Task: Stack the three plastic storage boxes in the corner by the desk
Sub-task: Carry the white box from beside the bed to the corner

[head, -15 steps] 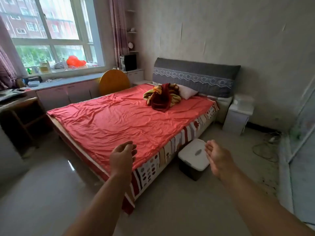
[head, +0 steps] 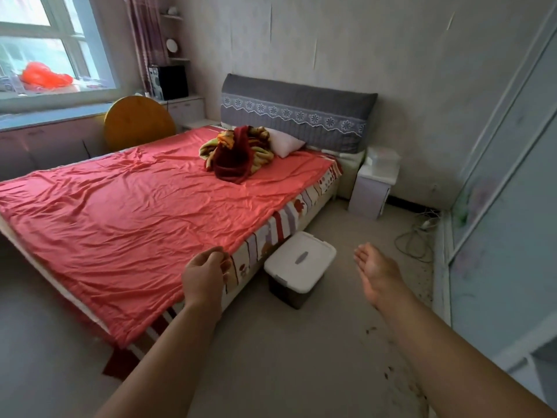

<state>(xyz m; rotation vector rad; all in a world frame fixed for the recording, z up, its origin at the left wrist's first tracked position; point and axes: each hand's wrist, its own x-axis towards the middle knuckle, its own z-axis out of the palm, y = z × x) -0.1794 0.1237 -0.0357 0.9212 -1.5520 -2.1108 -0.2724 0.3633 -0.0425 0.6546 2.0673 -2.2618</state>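
On the pale tiled floor (head: 271,357), just beside the long edge of the bed, stands a dark plastic storage box with a white clip-on lid (head: 300,268). Both hands hang in the air, one on either side of it and apart from it. The left hand (head: 205,274) has loosely curled fingers and holds nothing, in front of the hem of the coral-red satin bedsheet (head: 135,206). The right hand (head: 376,274) is spread flat, empty, palm turned inward. A white bedside cabinet (head: 370,191) stands near the grey padded headboard (head: 298,116).

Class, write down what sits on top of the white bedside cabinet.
A pale plastic box sits on the white bedside cabinet. Its contents cannot be made out; the cabinet top beneath is covered.
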